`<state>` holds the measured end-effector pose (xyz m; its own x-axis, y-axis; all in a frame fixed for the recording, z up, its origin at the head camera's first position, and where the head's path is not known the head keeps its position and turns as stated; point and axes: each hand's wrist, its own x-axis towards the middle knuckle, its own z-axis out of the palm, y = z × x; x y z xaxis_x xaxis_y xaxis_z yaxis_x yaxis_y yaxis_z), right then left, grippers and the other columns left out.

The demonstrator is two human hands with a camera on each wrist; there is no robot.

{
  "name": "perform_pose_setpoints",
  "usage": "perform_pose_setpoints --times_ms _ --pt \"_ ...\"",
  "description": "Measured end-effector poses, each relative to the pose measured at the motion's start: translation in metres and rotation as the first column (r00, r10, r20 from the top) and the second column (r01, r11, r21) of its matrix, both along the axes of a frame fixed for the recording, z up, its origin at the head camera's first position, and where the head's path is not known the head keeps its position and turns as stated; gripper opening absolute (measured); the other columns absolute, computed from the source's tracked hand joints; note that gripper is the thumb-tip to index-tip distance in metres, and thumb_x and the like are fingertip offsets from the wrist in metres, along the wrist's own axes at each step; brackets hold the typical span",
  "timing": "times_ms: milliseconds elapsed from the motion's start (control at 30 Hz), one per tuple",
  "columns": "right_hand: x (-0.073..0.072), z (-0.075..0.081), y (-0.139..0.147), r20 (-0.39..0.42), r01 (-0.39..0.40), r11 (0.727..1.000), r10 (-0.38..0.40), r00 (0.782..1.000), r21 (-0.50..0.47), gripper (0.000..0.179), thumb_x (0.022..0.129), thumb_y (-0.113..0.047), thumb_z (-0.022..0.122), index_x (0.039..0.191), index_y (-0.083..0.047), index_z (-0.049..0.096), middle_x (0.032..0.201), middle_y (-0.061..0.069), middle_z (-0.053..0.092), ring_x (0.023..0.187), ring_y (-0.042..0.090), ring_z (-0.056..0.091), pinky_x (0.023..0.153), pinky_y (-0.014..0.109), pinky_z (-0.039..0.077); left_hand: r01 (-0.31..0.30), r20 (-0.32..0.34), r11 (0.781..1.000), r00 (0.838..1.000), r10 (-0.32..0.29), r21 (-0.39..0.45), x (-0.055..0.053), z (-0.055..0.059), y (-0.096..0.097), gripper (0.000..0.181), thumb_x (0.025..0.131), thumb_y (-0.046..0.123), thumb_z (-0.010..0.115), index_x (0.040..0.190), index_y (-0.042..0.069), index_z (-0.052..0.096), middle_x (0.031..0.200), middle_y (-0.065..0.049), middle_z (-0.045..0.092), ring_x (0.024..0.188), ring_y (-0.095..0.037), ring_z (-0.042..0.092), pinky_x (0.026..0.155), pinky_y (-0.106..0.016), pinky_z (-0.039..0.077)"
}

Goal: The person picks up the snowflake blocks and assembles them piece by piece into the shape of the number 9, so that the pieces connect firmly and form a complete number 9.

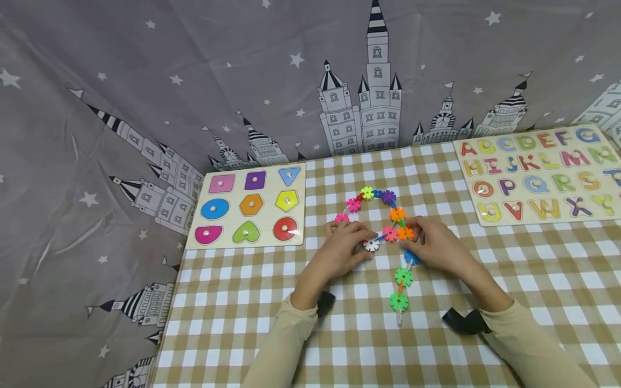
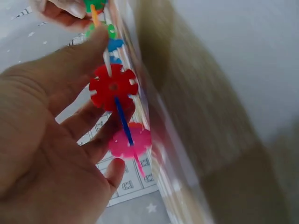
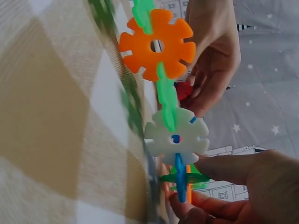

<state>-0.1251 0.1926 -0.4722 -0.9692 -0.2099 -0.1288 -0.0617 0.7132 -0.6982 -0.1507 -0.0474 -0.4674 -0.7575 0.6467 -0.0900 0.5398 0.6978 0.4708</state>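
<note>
A chain of colourful notched snowflake discs, joined edge to edge, lies in a rough loop on the cloth, with a tail of green discs towards the person. My left hand grips the loop's left side, partly hiding it, beside a white disc. In the left wrist view its thumb and fingers lie around the chain near a red disc, above a pink disc. Across the loop, my right hand pinches the chain by an orange disc. The right wrist view shows its fingertips at a green disc.
A wooden shape puzzle board lies to the left. To the right is an alphabet puzzle board. A checkered cloth covers the table, and a grey castle-print curtain hangs behind it.
</note>
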Motion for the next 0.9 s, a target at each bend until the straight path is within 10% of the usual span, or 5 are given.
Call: perform_pose_setpoints --times_ms 467,600,767,900 --pt "0.0 0.0 0.003 0.014 -0.045 0.999 0.045 0.999 -0.022 0.038 0.089 -0.02 0.072 0.117 0.004 0.062 0.08 0.005 0.057 0.069 0.015 0.047 0.059 0.024 0.038 0.004 0.016 0.996 1.0 -0.006 0.092 -0.007 -0.006 -0.004 0.033 0.09 0.023 0.071 0.123 0.02 0.07 0.122 0.004 0.065 0.119 -0.017 0.054 0.102 -0.047 0.023" --pt "-0.001 0.0 0.004 0.037 -0.048 0.998 0.049 0.998 -0.029 0.04 0.089 -0.021 0.071 0.118 0.004 0.061 0.082 0.005 0.057 0.07 0.016 0.047 0.059 0.024 0.038 -0.09 -0.017 0.973 0.995 0.096 0.213 -0.012 -0.001 -0.01 0.032 0.088 0.023 0.073 0.119 0.013 0.07 0.118 -0.003 0.065 0.114 -0.022 0.055 0.099 -0.045 0.032" --pt "-0.002 0.001 0.005 0.035 -0.074 0.997 0.074 0.997 -0.015 0.044 0.089 -0.023 0.072 0.121 0.005 0.058 0.085 0.006 0.058 0.072 0.016 0.048 0.061 0.025 0.039 -0.385 0.023 0.884 0.919 0.394 0.264 -0.025 0.005 -0.015 0.049 0.087 0.02 0.074 0.131 0.004 0.06 0.117 -0.014 0.06 0.106 -0.026 0.055 0.09 -0.041 0.047" --pt "-0.006 0.005 0.008 0.036 -0.1 0.995 0.1 0.994 0.001 0.049 0.089 -0.029 0.073 0.121 0.004 0.058 0.088 0.006 0.058 0.073 0.015 0.048 0.062 0.025 0.039 -0.477 0.149 0.857 0.878 0.455 0.197 -0.03 0.004 -0.015 0.065 0.086 0.022 0.076 0.141 0.002 0.048 0.122 -0.017 0.056 0.108 -0.028 0.055 0.093 -0.042 0.048"
